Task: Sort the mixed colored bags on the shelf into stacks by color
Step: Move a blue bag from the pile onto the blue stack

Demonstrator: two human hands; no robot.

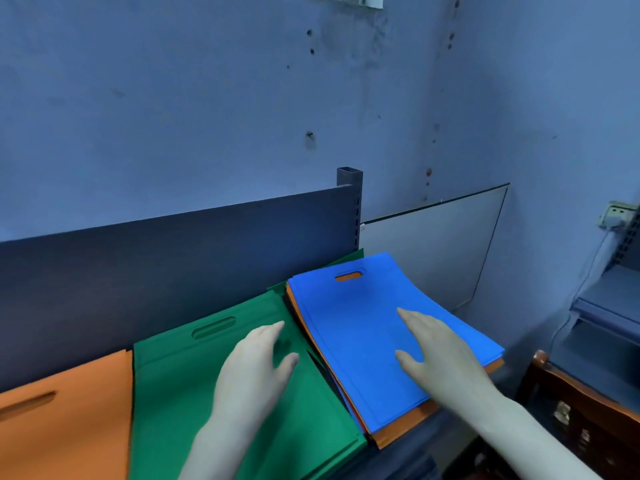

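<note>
Head camera: a person stood over a shelf [427, 436] of flat cloth bags set against a blue wall [207, 98], both hands out over the piles.

The left hand [258, 362] lay spread above the green stack [194, 393] in the middle of the shelf, fingers straight and grasping nothing. Whether the palm pressed the cloth could not be told. The right hand [436, 351] was likewise released, its fingers extended flat across the top blue bag [353, 327] of the mixed pile at the right end of the shelf.

That blue bag, its cut-out handle pointing toward the shelf's dark back panel [156, 265], topped several more blue sheets. Orange bags [405, 433] showed beneath them along the near and left edges, and orange showed through the handle slot. A corner of another green bag [346, 259] stuck out behind the pile, against the back panel.

The green stack lay just beside the mixed pile, their edges touching or nearly so. To its left sat an orange stack [62, 420], cut off by the frame's edge, with its handle slot visible.

A metal post [349, 188] rose at the end of the back panel. Beyond it a pale board [433, 254] leaned on the wall. A wall socket [620, 214] and a wooden chair [571, 403] stood at the far right.
</note>
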